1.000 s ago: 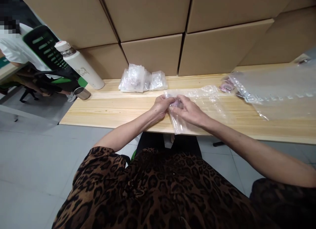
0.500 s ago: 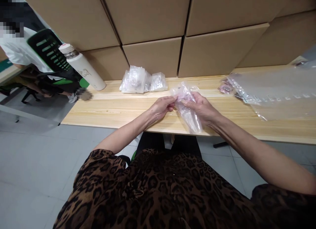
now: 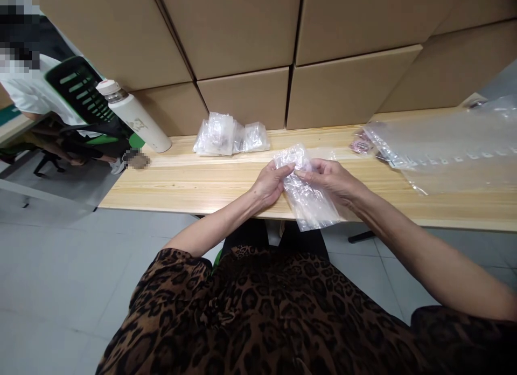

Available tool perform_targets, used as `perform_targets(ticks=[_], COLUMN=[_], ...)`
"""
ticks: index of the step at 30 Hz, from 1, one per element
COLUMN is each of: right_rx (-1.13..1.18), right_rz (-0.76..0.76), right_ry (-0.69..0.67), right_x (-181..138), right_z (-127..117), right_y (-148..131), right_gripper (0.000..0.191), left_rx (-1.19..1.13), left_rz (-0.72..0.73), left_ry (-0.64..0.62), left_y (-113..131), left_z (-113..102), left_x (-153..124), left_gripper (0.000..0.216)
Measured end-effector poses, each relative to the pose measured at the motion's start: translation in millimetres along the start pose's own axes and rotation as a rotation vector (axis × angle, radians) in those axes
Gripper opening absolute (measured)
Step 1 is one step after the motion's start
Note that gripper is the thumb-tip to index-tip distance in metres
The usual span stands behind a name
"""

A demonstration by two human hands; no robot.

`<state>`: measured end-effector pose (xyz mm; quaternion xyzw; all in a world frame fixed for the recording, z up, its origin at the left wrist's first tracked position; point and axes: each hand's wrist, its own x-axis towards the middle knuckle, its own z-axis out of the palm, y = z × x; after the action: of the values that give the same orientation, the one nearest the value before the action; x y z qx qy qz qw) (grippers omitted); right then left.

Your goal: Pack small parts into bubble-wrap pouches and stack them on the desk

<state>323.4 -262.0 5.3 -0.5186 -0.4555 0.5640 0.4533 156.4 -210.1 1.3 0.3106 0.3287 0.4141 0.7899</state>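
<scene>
A clear plastic bag (image 3: 310,205) hangs between my hands over the front edge of the wooden table, its lower end toward my lap. My left hand (image 3: 270,185) is closed on the bag's left side, thumb on top. From the right, my right hand (image 3: 331,178) pinches the same bag near its upper part. Something pinkish shows faintly through the plastic by my fingers; I cannot make out what it is. Beyond my left hand lies a pile of small filled clear bags (image 3: 220,135).
Stacked cardboard boxes (image 3: 246,97) line the back of the table (image 3: 181,183). A white bottle (image 3: 139,119) stands at the left end. Large clear plastic sheeting (image 3: 448,140) covers the right side, beside a small pink packet (image 3: 361,145). At far left a person (image 3: 60,84) sits on a chair.
My left hand has moved from a fingertip touch to a fuller hold on the bag. The bag has spread wider and flatter, its lower end a little nearer to me.
</scene>
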Motion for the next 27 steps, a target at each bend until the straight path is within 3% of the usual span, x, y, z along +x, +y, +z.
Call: perform_targets(ticks=[6, 9, 13, 16, 20, 24, 27], right_rx=[-0.711, -0.928, -1.016, -0.94, -0.719, -0.342, -0.021], right_rz=[-0.385, -0.443, -0.435, -0.464, -0.452, -0.405, -0.259], right_ry=[0.329, 0.251, 0.224, 0.243, 0.243, 0.183, 0.124], right_x=[-11, -18, -13, -7, -9, -17, -21], right_z=[15, 28, 32, 27, 24, 22, 18], right_y=[11, 17, 30, 38, 37, 26, 16], right_gripper=[0.071, 0.08, 0.087, 0.082, 0.073, 0.066, 0.065], left_rx=[-0.007, 0.006, -0.022, -0.03, -0.048, -0.099, -0.111], left_rz=[0.096, 0.105, -0.013, -0.051, -0.01, -0.035, -0.036], left_ry=[0.129, 0.147, 0.066, 0.029, -0.006, -0.056, -0.102], left_y=[0, 6, 16, 14, 4, 0, 2], left_z=[7, 11, 11, 5, 1, 7, 9], left_x=[-3, -5, -8, -7, -2, 0, 0], left_gripper=[0.019, 0.022, 0.014, 0.024, 0.011, 0.009, 0.001])
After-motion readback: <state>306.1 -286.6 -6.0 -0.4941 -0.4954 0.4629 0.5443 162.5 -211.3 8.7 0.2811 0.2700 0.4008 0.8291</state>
